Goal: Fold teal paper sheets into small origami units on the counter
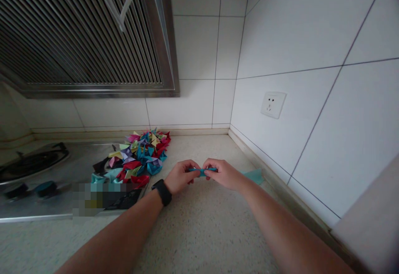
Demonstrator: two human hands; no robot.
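Gas stove (34, 161) far left; heap of folded paper pieces (137, 155) right of it. Left hand (181, 177), right hand (222, 174) each pinch teal paper strip (202, 170) above speckled surface (199, 228), right of heap. Wall socket (273, 104) further right.

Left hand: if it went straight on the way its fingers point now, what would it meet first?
The left hand points right, along the blue folded paper strip that both hands pinch. Its first meeting would likely be the right hand, whose fingers face it almost touching.
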